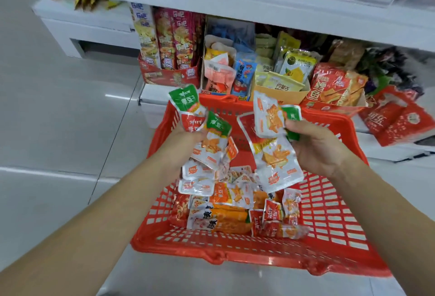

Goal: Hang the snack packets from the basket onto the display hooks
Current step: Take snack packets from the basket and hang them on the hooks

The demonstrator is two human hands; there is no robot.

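Observation:
A red plastic basket [329, 220] sits on the floor below me, with several small snack packets [235, 203] heaped in its bottom. Above it, my left hand [181, 139] grips a bunch of green-topped packets [207, 137], some hanging down in a string. My right hand [315, 147] holds another bunch of the same silver and orange packets [270, 140], one standing up, one dangling. No display hooks are in view.
A white shelf unit [259, 5] stands right behind the basket. Its low shelf holds snack boxes [171, 43], a yellow carton [280, 86] and red bags [397, 116]. Grey tiled floor [58, 119] lies to the left.

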